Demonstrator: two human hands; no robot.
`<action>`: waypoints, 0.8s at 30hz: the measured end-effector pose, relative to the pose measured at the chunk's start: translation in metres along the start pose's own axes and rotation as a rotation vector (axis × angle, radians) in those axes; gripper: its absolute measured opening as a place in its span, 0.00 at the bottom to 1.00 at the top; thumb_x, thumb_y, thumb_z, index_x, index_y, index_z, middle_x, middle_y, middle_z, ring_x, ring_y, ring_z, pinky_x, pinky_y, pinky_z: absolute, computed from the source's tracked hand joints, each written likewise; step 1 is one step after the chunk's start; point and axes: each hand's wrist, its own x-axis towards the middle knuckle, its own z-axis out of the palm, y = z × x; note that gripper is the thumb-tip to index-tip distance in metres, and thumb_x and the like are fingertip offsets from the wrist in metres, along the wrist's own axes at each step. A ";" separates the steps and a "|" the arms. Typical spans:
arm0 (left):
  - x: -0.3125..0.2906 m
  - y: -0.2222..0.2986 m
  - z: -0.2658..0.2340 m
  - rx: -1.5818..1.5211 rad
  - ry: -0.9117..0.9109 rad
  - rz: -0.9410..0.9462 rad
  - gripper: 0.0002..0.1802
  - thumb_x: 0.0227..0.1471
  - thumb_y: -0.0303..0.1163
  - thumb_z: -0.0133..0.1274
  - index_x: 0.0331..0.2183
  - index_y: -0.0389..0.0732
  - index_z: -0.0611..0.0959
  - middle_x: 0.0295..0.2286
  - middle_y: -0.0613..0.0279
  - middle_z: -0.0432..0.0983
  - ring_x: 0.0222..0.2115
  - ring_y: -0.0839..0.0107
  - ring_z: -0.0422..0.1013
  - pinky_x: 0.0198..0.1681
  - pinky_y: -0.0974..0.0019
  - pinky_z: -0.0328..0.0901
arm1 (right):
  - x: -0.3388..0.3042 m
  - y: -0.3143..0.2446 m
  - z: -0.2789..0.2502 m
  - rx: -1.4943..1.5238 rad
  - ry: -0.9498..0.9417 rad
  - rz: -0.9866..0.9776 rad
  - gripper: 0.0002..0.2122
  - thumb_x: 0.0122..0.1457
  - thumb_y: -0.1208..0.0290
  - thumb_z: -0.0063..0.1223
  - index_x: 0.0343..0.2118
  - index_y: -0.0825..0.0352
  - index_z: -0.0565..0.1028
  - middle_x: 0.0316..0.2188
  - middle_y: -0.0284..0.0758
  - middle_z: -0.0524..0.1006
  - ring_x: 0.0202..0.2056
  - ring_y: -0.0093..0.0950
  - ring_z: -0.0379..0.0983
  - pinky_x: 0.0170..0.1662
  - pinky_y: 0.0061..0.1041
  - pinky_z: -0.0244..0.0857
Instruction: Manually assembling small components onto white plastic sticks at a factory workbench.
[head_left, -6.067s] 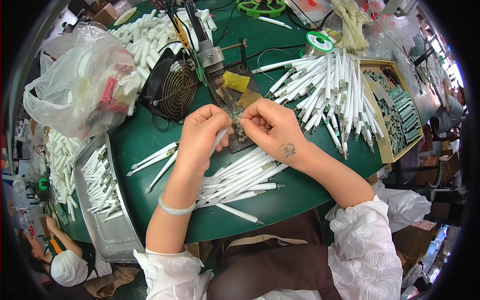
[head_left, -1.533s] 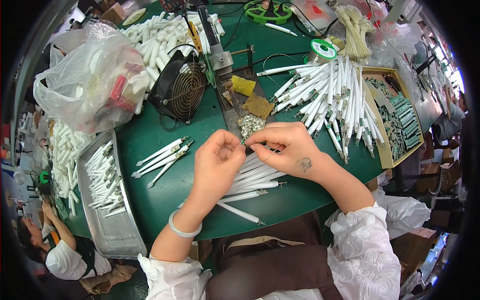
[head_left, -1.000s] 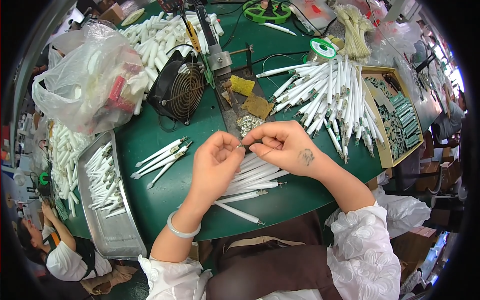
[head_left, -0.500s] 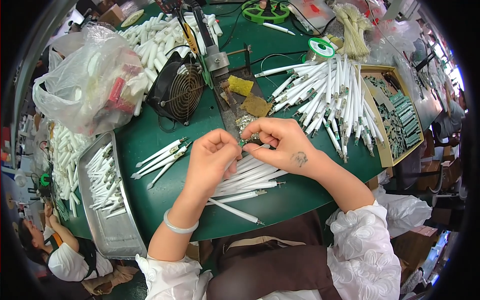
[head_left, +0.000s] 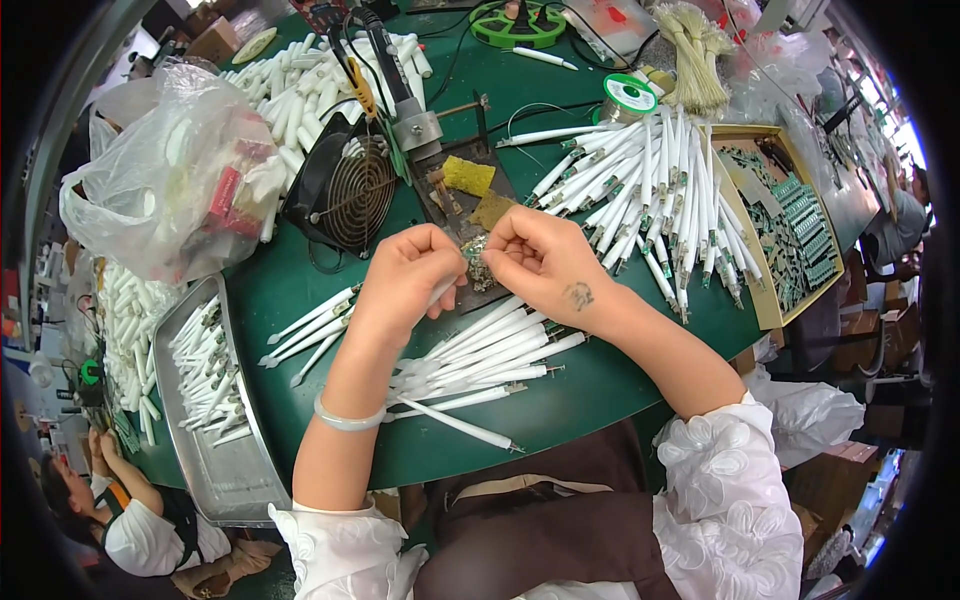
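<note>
A white tube [head_left: 443, 287] sits inside the left hand [head_left: 412, 272], which is clamped on it; the right hand [head_left: 545, 262] is curled just beside the left fingertips, though whether its own fingers close on anything I cannot tell; a row of white sticks [head_left: 480, 365] lies nearer the body; a yellow sponge [head_left: 468, 176] lies beyond both hands; a black fan [head_left: 352, 190] stands farther left.

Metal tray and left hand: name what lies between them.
A few white pen-shaped tubes lie on the green table between the metal tray and left hand, shown in the head view.
</note>
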 end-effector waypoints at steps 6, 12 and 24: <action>0.005 0.001 0.002 -0.059 0.036 0.033 0.03 0.42 0.24 0.51 0.21 0.38 0.75 0.18 0.64 0.72 0.13 0.80 0.65 0.13 0.77 0.55 | 0.001 0.001 0.004 0.004 0.091 -0.067 0.04 0.53 0.78 0.55 0.28 0.69 0.71 0.20 0.23 0.66 0.20 0.09 0.58 0.23 0.11 0.54; 0.003 0.002 0.005 -0.035 0.066 0.064 0.03 0.42 0.25 0.51 0.21 0.38 0.75 0.17 0.64 0.72 0.13 0.81 0.65 0.12 0.78 0.54 | 0.001 0.000 0.005 0.002 0.102 -0.089 0.04 0.54 0.79 0.55 0.28 0.70 0.71 0.20 0.24 0.67 0.21 0.09 0.58 0.23 0.10 0.55; -0.001 -0.006 -0.001 -0.135 -0.008 -0.001 0.02 0.43 0.23 0.49 0.21 0.37 0.74 0.18 0.61 0.72 0.13 0.78 0.65 0.13 0.76 0.55 | 0.003 0.009 0.001 -0.128 0.052 -0.218 0.10 0.46 0.78 0.61 0.33 0.68 0.75 0.16 0.25 0.61 0.18 0.16 0.55 0.23 0.18 0.52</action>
